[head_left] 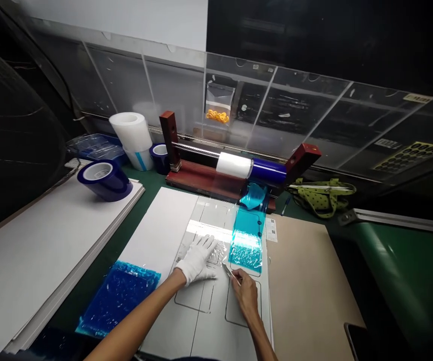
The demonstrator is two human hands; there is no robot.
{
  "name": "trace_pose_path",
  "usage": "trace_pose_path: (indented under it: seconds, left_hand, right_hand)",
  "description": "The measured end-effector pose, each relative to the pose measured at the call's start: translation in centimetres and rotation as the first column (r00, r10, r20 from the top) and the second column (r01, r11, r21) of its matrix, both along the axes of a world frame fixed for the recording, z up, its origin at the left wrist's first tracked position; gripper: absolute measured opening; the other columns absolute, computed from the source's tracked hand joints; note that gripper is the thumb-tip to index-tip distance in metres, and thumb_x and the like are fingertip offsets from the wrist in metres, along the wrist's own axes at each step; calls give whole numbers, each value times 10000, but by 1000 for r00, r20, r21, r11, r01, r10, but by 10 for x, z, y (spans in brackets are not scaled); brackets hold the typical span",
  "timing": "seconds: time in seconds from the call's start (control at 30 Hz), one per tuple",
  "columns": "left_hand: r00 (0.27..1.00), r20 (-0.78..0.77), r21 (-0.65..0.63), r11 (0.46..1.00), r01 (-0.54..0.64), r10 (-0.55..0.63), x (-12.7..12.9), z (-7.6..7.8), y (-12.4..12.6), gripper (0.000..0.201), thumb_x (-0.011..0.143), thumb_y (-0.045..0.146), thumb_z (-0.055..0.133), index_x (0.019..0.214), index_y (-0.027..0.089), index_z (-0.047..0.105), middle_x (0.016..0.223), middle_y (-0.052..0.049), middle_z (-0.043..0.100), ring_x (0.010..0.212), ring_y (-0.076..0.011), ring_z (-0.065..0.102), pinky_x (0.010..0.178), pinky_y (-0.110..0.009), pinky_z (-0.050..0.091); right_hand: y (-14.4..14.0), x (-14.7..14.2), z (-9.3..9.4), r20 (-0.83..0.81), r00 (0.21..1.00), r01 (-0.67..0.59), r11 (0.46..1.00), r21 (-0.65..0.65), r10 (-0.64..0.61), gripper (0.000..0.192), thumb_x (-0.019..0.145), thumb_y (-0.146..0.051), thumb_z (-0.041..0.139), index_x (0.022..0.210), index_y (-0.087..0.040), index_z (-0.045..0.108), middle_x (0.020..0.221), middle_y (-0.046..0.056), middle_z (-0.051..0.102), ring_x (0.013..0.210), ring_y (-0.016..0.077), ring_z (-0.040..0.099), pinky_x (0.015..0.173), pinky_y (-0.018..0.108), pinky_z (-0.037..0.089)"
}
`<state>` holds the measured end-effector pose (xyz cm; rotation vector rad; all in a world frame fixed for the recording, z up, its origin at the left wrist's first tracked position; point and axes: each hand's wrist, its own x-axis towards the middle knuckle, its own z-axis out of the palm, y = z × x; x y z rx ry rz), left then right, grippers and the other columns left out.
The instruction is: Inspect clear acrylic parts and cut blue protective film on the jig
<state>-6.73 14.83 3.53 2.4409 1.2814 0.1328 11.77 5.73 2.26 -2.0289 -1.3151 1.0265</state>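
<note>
My left hand, in a white glove, lies flat with fingers spread on a strip of clear film. That film stretches toward me from a white roll on a rod. A thin, pointed craft knife sits in my bare right hand, its tip near the film's front edge. Both hands are over a pale sheet printed with black rounded outlines. To the right of the clear film, a strip of blue film runs down from a dark blue roll.
A red wooden stand carries the rod. Blue film pieces lie at left, near a stack of white boards topped by a blue roll. White rolls stand behind. A brown board, phone and green pouch are at right.
</note>
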Motion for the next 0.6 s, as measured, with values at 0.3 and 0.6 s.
trace_pose_path:
  seconds: [0.3,0.6]
  left_hand:
    - [998,22,137,989,58,-61,-8,9,-1,438,873,40,308,1239,200,488,1205,-63,581,1115,-198,527,1012,-374,382]
    - [995,23,290,953,86,-97,-44,-7,-128,710,744,-98,288,1363,244,357,1231,-50,603,1153,-178,549,971,-375,486]
  right_hand:
    - [-17,29,-2,-103,983,147,987,-64,-153,497,681,-593,515,908,-170,644,783,46,651,644,180,590,554,268,478]
    - [-106,137,-16,376,845,380,922,75,-379,452,746,-474,425,1025,-178,623,1071,154,610,1048,332,527,838,443,419]
